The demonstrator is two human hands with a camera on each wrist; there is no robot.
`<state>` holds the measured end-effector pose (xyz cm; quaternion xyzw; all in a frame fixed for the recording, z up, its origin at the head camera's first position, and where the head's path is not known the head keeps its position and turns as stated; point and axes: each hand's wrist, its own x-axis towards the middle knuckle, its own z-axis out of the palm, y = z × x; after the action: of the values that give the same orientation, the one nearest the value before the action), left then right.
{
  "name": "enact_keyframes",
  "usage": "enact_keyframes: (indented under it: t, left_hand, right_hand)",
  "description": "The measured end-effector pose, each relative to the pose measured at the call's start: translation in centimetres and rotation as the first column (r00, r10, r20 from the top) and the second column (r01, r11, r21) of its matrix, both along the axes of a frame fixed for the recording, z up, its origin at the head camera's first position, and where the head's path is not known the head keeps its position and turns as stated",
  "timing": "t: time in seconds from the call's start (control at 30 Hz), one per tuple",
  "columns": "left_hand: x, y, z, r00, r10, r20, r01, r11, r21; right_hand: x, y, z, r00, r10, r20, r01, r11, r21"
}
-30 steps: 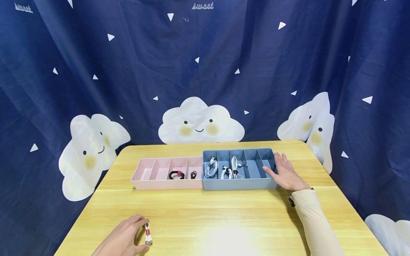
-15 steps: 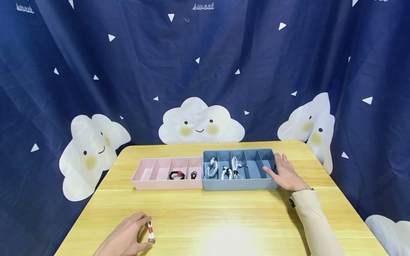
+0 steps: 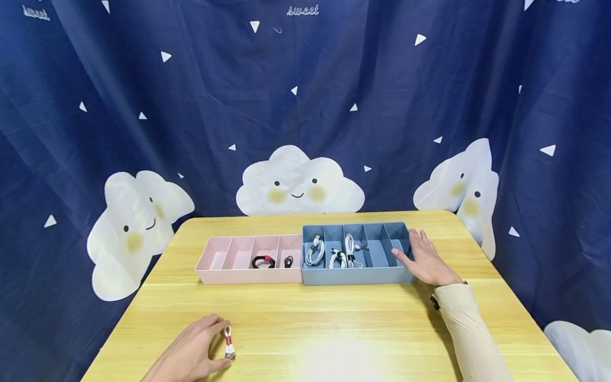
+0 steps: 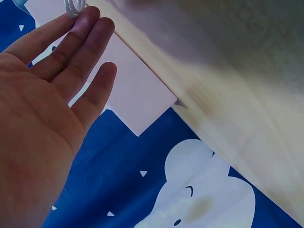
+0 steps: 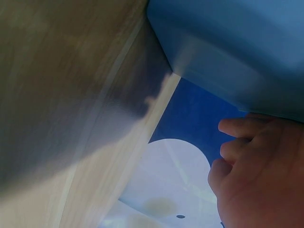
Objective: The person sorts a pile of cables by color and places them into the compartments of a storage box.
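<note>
My left hand (image 3: 191, 347) pinches a small coiled white cable (image 3: 228, 339) bound with a red tie, its ends between thumb and fingers, low over the front left of the table. In the left wrist view, a white loop of that cable (image 4: 75, 8) shows at the fingertips. At the right end of the blue divided box (image 3: 358, 276), my right hand (image 3: 426, 260) rests with fingers extended along the end wall and thumb over the rim. Three coiled white cables (image 3: 322, 250) lie in the blue box's left compartments; its two right ones hold no cable.
A pink divided box (image 3: 248, 276) stands end to end with the blue box. It holds a black cable coil (image 3: 256, 259) with a red tie and a smaller black coil (image 3: 288, 261). Behind the wooden table (image 3: 267, 307) hangs a blue curtain (image 3: 296, 122).
The left hand has shifted slightly right and a little away from the table's front, carrying the white cable. The right hand and both boxes have stayed put.
</note>
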<state>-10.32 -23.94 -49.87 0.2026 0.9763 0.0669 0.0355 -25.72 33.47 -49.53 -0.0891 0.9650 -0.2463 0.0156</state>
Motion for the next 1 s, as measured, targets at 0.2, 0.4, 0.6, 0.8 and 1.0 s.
enact_keyframes:
  t: [0.2,0.4,0.6,0.8,1.0]
  left_hand:
    - [0.0,0.2,0.1,1.000,-0.005,-0.001,0.005,1.000,0.011]
    - [-0.1,0.6,0.3,1.000,-0.014,0.003,0.014,1.000,0.019]
    - [-0.4,1.0,0.5,0.999,-0.036,-0.032,0.037,0.999,0.014]
    - [-0.7,1.5,0.6,0.996,-0.057,-0.070,0.060,0.998,0.036]
    - [-1.4,2.0,0.9,0.984,-0.093,-0.151,0.100,0.994,0.045]
  right_hand:
    - [0.1,-0.1,0.2,1.000,0.002,-0.005,-0.002,1.000,-0.003]
    - [0.1,0.0,0.1,1.000,0.002,-0.014,-0.002,1.000,-0.006]
    - [0.0,0.1,-0.2,1.000,0.008,-0.025,-0.008,1.000,-0.012]
    - [0.1,0.1,-0.2,1.000,0.007,-0.024,-0.007,1.000,-0.014]
    - [0.0,0.1,-0.2,1.000,0.008,-0.026,-0.009,1.000,-0.014]
